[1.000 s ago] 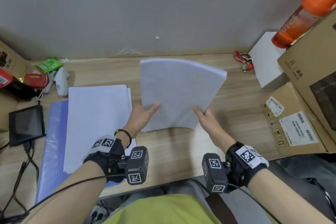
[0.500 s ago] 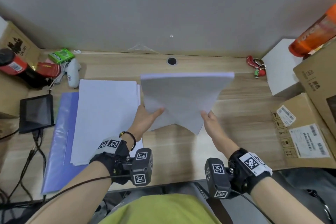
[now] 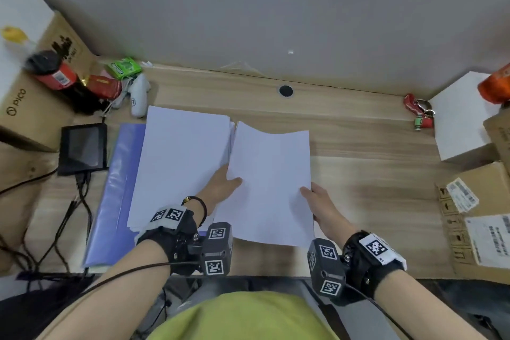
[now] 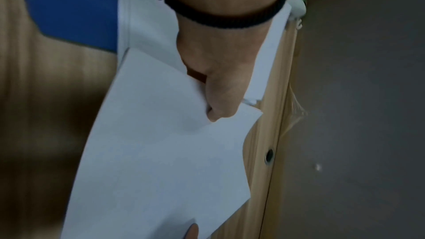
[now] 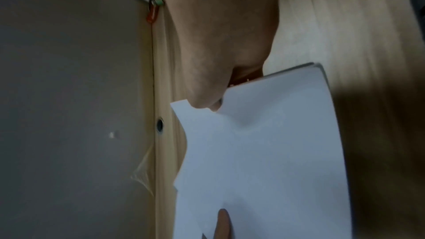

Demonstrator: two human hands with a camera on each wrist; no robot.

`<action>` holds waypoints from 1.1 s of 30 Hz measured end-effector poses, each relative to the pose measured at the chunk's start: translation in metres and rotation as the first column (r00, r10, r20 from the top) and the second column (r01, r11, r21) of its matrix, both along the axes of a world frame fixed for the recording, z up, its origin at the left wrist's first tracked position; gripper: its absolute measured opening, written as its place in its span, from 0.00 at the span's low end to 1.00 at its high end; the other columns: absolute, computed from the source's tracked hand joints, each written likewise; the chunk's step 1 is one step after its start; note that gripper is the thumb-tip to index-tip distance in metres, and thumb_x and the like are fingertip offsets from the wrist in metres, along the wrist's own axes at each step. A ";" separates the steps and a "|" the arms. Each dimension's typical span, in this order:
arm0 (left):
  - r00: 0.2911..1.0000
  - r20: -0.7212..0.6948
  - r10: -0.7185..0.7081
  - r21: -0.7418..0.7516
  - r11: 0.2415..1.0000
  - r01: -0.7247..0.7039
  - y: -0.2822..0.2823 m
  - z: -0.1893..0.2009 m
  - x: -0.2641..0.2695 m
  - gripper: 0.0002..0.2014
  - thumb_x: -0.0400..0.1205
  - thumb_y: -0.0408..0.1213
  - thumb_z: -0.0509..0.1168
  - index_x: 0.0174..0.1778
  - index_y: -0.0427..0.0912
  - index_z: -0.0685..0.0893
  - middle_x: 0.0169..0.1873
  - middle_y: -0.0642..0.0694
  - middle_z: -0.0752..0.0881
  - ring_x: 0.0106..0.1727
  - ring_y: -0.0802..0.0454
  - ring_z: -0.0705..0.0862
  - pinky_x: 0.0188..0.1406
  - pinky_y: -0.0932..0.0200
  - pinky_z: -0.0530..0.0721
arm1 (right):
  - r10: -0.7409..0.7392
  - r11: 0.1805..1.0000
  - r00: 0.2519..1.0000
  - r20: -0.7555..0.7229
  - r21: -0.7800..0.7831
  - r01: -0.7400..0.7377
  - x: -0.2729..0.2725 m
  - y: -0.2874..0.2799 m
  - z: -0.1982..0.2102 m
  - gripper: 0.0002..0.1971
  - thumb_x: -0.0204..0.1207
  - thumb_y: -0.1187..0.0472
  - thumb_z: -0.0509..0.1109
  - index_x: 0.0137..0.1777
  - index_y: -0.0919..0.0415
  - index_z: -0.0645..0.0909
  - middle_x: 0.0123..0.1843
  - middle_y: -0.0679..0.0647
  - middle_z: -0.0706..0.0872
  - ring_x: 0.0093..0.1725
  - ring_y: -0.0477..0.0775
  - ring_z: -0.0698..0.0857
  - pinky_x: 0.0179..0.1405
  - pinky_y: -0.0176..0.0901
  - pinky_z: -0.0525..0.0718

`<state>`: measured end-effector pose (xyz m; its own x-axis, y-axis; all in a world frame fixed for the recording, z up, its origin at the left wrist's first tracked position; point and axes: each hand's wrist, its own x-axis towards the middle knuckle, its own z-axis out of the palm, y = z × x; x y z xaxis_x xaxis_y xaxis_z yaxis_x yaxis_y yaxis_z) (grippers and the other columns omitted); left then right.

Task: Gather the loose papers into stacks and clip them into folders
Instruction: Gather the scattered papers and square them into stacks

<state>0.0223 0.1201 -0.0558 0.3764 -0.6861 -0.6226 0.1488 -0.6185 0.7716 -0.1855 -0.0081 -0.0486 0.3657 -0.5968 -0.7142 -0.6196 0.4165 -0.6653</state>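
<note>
Both hands hold one stack of white paper [image 3: 271,182] low over the wooden desk [image 3: 372,174]. My left hand [image 3: 223,183] pinches its left edge, thumb on top [image 4: 218,101]. My right hand [image 3: 317,201] pinches the right edge, thumb on top [image 5: 204,95]; the fingers underneath are hidden. The held stack [image 4: 161,152] [image 5: 264,152] overlaps the right edge of a second white stack [image 3: 179,163] that lies on an open blue folder [image 3: 113,196], whose corner [image 4: 73,6] shows under the left wrist.
A small black screen [image 3: 82,146] with cables sits left of the folder. Boxes, a red can [image 3: 56,74], a green packet [image 3: 122,67] and a white controller [image 3: 139,96] crowd the back left. Cardboard boxes [image 3: 477,215], a white box [image 3: 463,119] and a keyring [image 3: 416,110] are at the right.
The held stack came down from a raised, tilted pose to nearly flat and shifted left toward me, against the stack on the folder. Both hands kept their grip.
</note>
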 end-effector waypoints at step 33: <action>0.886 0.403 0.229 0.273 0.894 -0.355 0.083 0.001 0.105 0.19 0.72 0.40 0.68 0.56 0.34 0.80 0.51 0.42 0.86 0.53 0.39 0.85 0.55 0.45 0.86 | 0.116 0.934 0.977 0.179 0.314 -0.168 0.108 0.043 -0.031 0.21 0.84 0.59 0.60 0.77 0.53 0.69 0.70 0.52 0.81 0.68 0.51 0.77 0.64 0.49 0.75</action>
